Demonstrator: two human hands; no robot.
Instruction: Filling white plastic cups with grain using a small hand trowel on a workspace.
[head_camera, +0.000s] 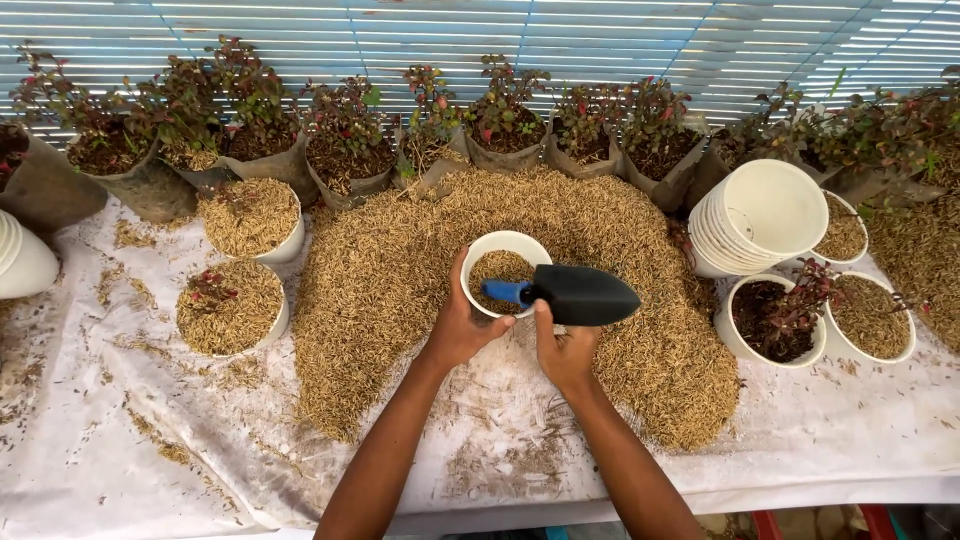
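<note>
pot: white pot (505, 245) sits tilted on the husk pile (400, 290), mouth up toward camera, part filled with husk
left hand: left hand (462, 325) is wrapped round the pot's near-left wall, thumb on the rim, fingers curled under; closed grip on the pot
right hand: right hand (565, 350) is closed on the trowel (575, 294), thumb up against the scoop's back; grip point mostly hidden by the scoop
trowel: black scoop, blue neck; blue end (508, 291) reaches over the pot's rim into its mouth
key relation: trowel lies just right of the pot, long axis near level, running left-right, tip end in the pot, wide end out to the right
nearer hand: both touch their own thing; left is the one on the pot, right only meets it through the trowel
pile: husk heap spreads on a white sheet (120, 420), under and around the pot
around: stack of empty white pots (760, 215) right, 2 filled pots (240, 305) left, row of bagged seedlings (350, 140) at back
hidden: pot's base buried in husk; left fingertips out of sight behind the pot; cannot tell if the scoop holds any husk; right fingers under the trowel not visible
</note>
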